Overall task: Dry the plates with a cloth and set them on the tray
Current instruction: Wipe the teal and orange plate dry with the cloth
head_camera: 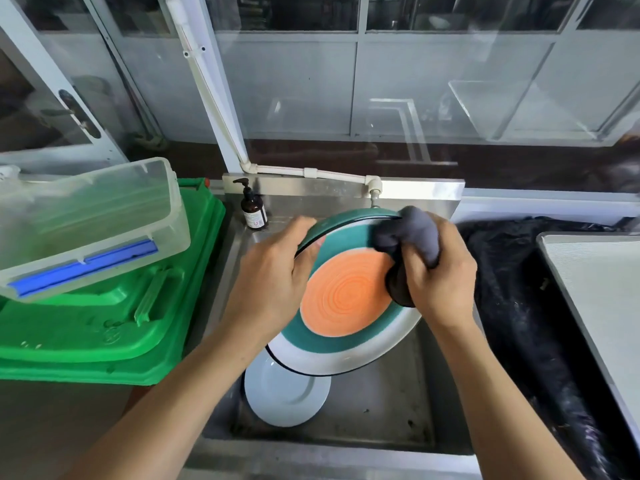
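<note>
Over the steel sink [391, 403] I hold a large plate [343, 306] with an orange centre, a teal ring and a white rim, tilted toward me. My left hand [273, 271] grips its upper left edge. My right hand [440, 275] clutches a bunched grey cloth [412, 233] and presses it on the plate's upper right face. A light blue plate [284, 393] leans in the sink's lower left corner, partly hidden by the big plate. The grey metal tray [602, 282] lies at the right edge.
A clear plastic box [93, 216] with a blue clip sits on stacked green crates [114, 320] at the left. A brown pump bottle [254, 209] stands at the sink's back left. Black cloth [512, 292] covers the counter between the sink and tray. A tap [374, 195] hangs behind the plate.
</note>
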Action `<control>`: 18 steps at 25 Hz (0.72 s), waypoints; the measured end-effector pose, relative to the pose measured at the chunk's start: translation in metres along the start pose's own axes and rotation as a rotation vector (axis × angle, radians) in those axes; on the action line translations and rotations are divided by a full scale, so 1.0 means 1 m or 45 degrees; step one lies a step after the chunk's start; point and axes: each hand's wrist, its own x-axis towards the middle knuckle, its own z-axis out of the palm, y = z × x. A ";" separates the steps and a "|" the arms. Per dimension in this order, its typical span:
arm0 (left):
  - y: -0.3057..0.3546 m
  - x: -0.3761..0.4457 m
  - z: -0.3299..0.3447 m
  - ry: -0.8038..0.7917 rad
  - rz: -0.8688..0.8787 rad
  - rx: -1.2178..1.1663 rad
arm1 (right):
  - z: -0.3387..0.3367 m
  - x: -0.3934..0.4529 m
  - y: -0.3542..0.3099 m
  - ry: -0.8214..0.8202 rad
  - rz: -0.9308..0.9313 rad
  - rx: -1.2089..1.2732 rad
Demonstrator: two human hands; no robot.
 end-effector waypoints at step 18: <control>-0.014 0.005 -0.012 -0.305 0.014 0.155 | 0.011 0.005 -0.023 -0.274 -0.704 -0.270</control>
